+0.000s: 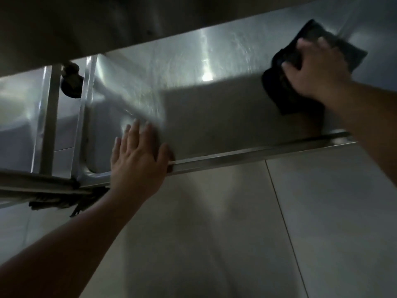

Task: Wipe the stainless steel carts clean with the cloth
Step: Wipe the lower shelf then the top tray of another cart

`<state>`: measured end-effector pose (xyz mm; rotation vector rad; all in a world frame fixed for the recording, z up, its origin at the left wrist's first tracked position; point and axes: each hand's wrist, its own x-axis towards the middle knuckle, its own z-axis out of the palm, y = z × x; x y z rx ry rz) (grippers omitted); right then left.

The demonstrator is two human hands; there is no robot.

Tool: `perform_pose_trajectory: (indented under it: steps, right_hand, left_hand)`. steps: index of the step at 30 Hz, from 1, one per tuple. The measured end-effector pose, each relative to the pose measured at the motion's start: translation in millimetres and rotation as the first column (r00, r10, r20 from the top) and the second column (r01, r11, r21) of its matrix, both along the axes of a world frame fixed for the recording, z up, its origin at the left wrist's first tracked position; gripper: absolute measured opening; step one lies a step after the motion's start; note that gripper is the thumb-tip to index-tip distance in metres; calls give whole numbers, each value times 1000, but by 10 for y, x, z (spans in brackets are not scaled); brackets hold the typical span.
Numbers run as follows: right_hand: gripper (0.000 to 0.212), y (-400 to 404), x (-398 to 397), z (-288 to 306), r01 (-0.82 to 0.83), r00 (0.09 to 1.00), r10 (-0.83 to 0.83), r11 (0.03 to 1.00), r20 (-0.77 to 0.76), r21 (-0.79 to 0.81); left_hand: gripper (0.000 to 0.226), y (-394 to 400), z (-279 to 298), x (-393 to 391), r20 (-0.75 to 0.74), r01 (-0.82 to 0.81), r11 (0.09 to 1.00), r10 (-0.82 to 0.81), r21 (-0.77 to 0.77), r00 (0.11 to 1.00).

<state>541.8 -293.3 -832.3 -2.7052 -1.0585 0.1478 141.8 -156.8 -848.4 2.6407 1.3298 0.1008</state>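
A stainless steel cart's lower shelf [204,108] fills the middle of the view, shiny and streaked with wet marks. My right hand [315,69] presses a dark cloth [277,87] flat on the shelf at its far right. My left hand [137,155] lies flat with fingers spread on the shelf's near left corner, the thumb at the front rim [257,153]. The upper shelf's underside [107,24] hangs dark above.
Two upright steel legs [50,117] stand at the left, with a black caster wheel [72,82] behind them. A second cart's edge [32,183] sits at lower left. Pale floor tiles [236,222] spread below the shelf rim.
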Motion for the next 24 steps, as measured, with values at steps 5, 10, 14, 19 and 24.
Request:
perform_pose_trajectory:
  steps: [5, 10, 14, 19, 24]
  right_hand:
    - [71, 668, -366, -60, 91, 995, -94, 993, -28, -76]
    - [69, 1443, -1196, 19, -311, 950, 307, 946, -60, -88]
    - [65, 1544, -2074, 31, -693, 721, 688, 715, -81, -89]
    - [57, 900, -1949, -73, -788, 613, 785, 615, -94, -2]
    - [64, 37, -861, -118, -440, 898, 440, 898, -6, 3]
  left_hand:
    - [83, -34, -141, -10, -31, -83, 997, 83, 11, 996]
    - [78, -40, -110, -9, -50, -85, 996, 85, 6, 995]
    - [80, -72, -80, 4, -15, -107, 994, 107, -10, 994]
    - [87, -80, -124, -51, 27, -94, 996, 93, 2, 995]
    - [77, -52, -207, -52, -7, -89, 996, 89, 17, 996]
